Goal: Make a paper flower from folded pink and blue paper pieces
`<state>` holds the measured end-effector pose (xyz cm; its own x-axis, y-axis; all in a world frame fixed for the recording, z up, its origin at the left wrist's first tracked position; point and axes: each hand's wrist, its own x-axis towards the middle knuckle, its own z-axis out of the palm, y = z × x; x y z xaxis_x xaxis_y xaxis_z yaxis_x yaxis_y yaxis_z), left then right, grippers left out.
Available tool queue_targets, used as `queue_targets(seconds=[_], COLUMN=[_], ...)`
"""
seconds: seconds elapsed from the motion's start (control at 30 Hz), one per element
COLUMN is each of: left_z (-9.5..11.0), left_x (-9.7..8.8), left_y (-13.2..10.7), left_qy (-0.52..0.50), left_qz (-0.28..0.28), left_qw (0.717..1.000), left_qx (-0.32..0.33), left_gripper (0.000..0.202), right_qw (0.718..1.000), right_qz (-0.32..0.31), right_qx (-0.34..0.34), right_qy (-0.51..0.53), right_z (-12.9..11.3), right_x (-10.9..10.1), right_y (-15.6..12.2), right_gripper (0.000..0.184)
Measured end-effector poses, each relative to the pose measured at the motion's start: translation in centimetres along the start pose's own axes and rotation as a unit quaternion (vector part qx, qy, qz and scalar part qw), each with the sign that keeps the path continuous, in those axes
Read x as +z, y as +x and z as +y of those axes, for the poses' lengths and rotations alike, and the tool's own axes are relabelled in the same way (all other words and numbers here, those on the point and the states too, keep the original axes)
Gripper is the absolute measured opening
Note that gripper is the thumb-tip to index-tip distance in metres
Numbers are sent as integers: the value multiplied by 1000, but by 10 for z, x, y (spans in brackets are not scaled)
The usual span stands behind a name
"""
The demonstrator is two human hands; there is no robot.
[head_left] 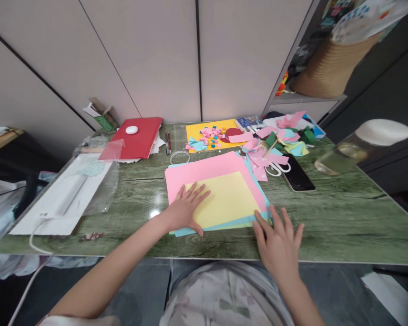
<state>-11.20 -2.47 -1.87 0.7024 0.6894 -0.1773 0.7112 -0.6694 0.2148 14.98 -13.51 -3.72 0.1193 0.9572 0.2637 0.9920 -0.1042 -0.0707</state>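
Note:
A yellow sheet of paper (227, 199) lies on top of a larger pink sheet (207, 166), with blue and green sheets showing at the stack's edges. My left hand (187, 207) rests on the left part of the yellow sheet, its fingers spread and holding nothing. At the lower right corner of the stack is my right hand (279, 237), fingers apart, with the fingertips at or just over the paper's edge. Whether those fingertips press on the paper I cannot tell.
Behind the stack lie paper scraps (258, 151), white-handled scissors (278, 168), a phone (297, 173) and a yellow sheet (193, 131) with small folded bits. A bottle (357, 147) stands right. Left are a red folder (139, 138) and a white corded device (71, 194).

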Motion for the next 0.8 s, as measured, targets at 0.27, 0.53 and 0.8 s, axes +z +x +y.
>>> queue_targets(seconds=[0.27, 0.53, 0.8], left_z=[1, 4, -10], left_x=[5, -3, -18], left_y=[-23, -22, -23], left_qy=[-17, -38, -139], left_qz=[22, -2, 97], left_qw=[997, 996, 977], left_qx=[-70, -80, -132], left_gripper=[119, 104, 73], right_qw=[1000, 998, 992], right_qz=[-6, 14, 20], right_qx=[1, -37, -70], right_qy=[6, 43, 104], right_z=[1, 10, 29], right_x=[-2, 5, 14], right_y=[-1, 5, 53], right_gripper=[36, 36, 43])
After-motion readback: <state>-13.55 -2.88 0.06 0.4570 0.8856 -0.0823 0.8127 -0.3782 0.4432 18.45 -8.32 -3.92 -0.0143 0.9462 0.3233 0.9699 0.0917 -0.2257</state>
